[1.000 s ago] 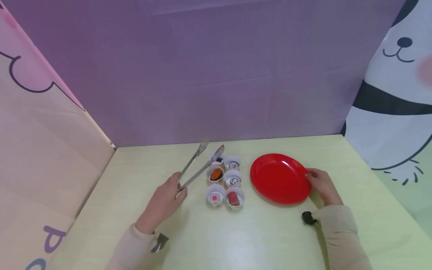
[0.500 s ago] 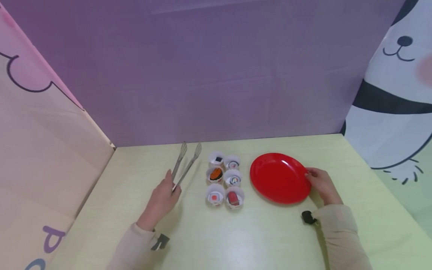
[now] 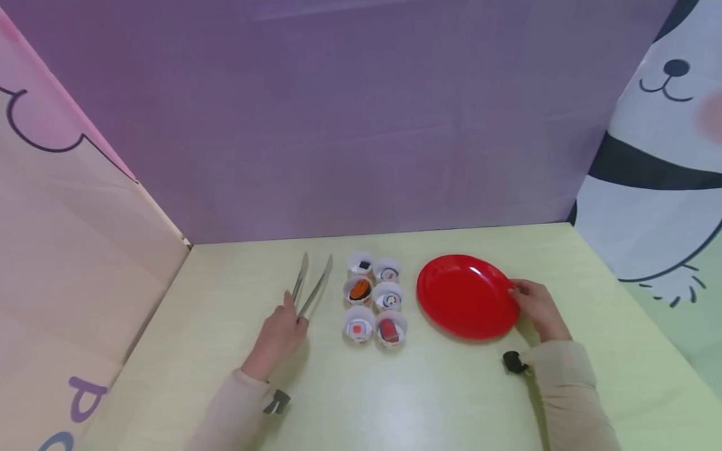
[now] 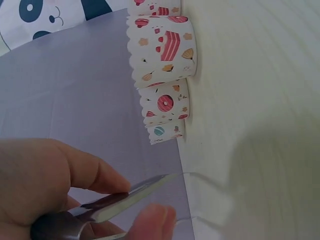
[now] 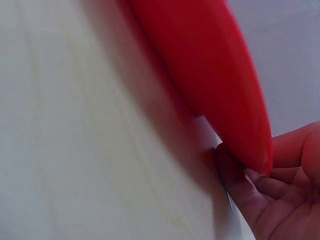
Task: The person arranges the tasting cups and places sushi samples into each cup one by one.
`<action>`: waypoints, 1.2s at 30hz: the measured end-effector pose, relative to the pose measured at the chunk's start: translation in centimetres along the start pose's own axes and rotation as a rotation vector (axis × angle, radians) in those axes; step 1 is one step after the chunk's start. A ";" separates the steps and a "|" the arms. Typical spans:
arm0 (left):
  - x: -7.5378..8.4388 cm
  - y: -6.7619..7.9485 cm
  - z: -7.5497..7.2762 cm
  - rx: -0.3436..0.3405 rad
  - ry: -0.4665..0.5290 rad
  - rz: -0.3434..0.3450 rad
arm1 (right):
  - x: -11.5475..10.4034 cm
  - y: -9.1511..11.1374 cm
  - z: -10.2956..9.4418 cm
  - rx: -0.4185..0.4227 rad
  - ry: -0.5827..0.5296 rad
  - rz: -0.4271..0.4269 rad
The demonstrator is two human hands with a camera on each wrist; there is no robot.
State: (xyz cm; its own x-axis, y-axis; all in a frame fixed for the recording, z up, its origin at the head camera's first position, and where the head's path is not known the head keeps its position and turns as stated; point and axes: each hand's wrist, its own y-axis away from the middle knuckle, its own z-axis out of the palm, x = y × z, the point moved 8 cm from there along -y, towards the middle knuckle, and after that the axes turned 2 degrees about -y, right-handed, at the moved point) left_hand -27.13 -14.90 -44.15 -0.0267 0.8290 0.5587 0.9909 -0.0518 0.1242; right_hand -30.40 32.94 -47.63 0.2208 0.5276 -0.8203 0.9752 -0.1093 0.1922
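Note:
My left hand (image 3: 280,335) holds metal tongs (image 3: 316,293) between thumb and fingers, their two arms spread apart and pointing to the back of the table. To their right stand several paper cups (image 4: 162,50) in two columns, white with printed cakes and donuts. Each cup contains a sushi piece, such as an orange-topped one (image 3: 360,290) and a red-topped one (image 3: 388,330). Right of the cups is a red plate (image 3: 465,297). At the plate's right rim my right hand (image 3: 538,310) pinches the edge, thumb beneath and fingers on the outer side in the right wrist view.
The pale wooden table (image 3: 350,401) ends at a purple backdrop (image 3: 361,138). A printed panel (image 3: 68,250) borders the left side, and a panda-print panel (image 3: 660,188) the right. Small dark devices sit at both wrists, the right one (image 3: 513,362) close over the table.
The tongs have swung left, away from over the back cups, and their tips have come down and turned. The right hand and plate have stayed in place.

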 end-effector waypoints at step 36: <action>0.1 -0.4 2.4 -0.130 -0.340 -0.042 | 0.1 0.0 0.1 -0.016 -0.005 0.027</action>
State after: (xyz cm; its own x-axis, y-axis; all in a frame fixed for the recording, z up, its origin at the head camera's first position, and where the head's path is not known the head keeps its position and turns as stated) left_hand -27.18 -13.43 -46.14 -0.0003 0.9686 0.2487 0.9642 -0.0657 0.2568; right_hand -30.35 32.92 -47.71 0.2471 0.5203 -0.8175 0.9686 -0.1095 0.2231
